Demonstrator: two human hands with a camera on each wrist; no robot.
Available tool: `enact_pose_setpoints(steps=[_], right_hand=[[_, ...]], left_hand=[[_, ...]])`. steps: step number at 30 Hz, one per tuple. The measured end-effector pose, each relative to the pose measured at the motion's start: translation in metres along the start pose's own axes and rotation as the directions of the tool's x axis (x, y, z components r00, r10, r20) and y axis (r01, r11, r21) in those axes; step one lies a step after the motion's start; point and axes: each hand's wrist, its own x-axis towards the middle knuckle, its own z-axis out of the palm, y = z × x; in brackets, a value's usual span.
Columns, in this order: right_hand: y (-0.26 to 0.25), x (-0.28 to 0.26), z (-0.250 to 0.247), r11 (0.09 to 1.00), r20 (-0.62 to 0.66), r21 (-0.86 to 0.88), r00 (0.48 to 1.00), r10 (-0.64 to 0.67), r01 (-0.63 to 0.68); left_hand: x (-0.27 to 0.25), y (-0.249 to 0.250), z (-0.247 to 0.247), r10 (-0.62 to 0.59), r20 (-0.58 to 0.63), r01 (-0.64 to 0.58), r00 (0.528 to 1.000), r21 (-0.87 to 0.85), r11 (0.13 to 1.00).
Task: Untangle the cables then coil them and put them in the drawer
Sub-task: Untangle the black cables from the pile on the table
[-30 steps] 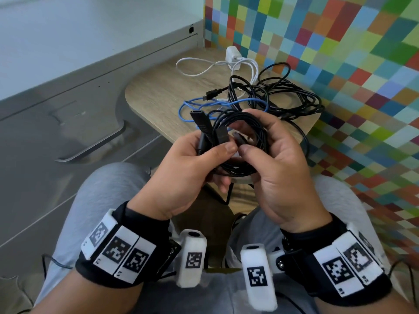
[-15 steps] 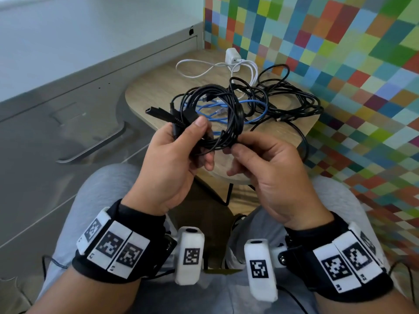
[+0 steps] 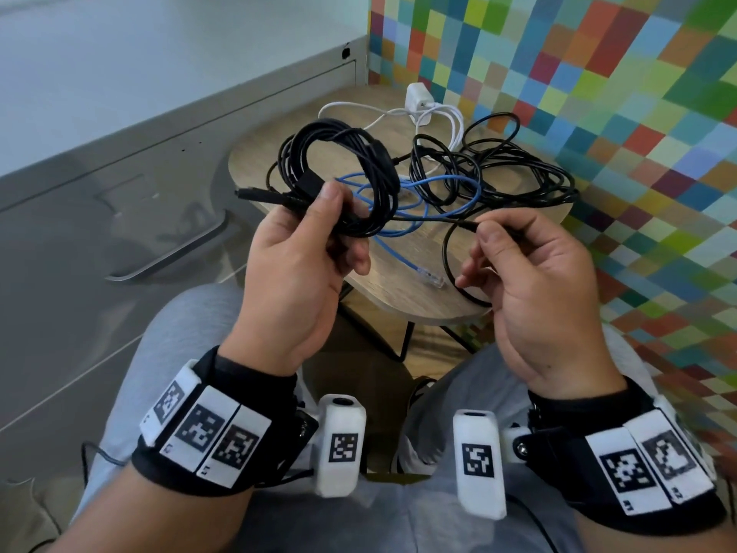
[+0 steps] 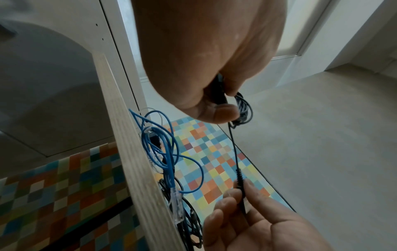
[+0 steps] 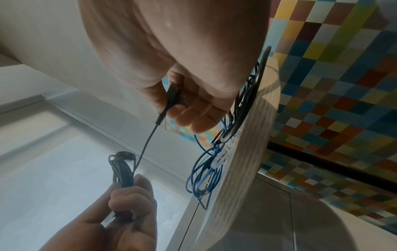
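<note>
My left hand (image 3: 307, 249) grips a coiled black cable (image 3: 343, 169) above the small wooden table (image 3: 399, 301); one connector (image 3: 259, 195) sticks out to the left of the thumb. A loose end runs from the coil to my right hand (image 3: 518, 265), which pinches the plug (image 5: 173, 92) between thumb and forefinger. The left wrist view shows that plug (image 4: 240, 180) held taut below the coil (image 4: 242, 108). On the table lie a blue network cable (image 3: 402, 229), a tangle of black cables (image 3: 518, 173) and a white charger cable (image 3: 418, 109).
A grey metal drawer cabinet (image 3: 119, 217) with a recessed handle (image 3: 171, 249) stands shut at the left. A multicoloured checked wall (image 3: 598, 93) borders the table at the right. My grey-trousered knees sit below the table edge.
My hands have drawn apart: the left lifted the coil up and left, and the right pulled one end of the cable out to the right, stretching it between them.
</note>
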Motion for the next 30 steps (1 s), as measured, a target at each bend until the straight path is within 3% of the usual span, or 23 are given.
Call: enact_pose_setpoints(steps=[3,6,12,17,23,30], right_hand=[[0.004,0.001,-0.001,0.999,0.015,-0.028,1.0,0.019,-0.019],[0.008,0.002,-0.002,0.998,0.015,-0.047,0.999,0.053,-0.052],[0.011,0.002,-0.003,0.996,0.032,-0.088,0.999,0.0,0.003],[0.009,0.001,-0.001,0.989,0.044,-0.148,0.999,-0.007,0.014],[-0.002,-0.003,0.002,0.988,0.034,-0.094,0.992,-0.122,0.124],[-0.009,-0.006,0.005,0.972,0.075,-0.04,0.971,-0.228,0.232]], left_hand=[[0.0,-0.001,0.001,-0.017,-0.048,0.019,0.999,0.028,0.999],[0.0,-0.002,0.003,-0.03,-0.036,0.032,0.999,0.057,0.998],[-0.002,-0.004,-0.002,-0.01,0.048,0.008,0.999,0.043,0.999],[-0.002,-0.005,-0.002,-0.013,0.044,0.011,0.999,0.059,0.998],[0.0,-0.01,-0.003,-0.006,-0.007,0.008,1.0,0.192,0.981],[-0.002,-0.013,0.001,-0.057,0.051,0.043,0.997,0.254,0.966]])
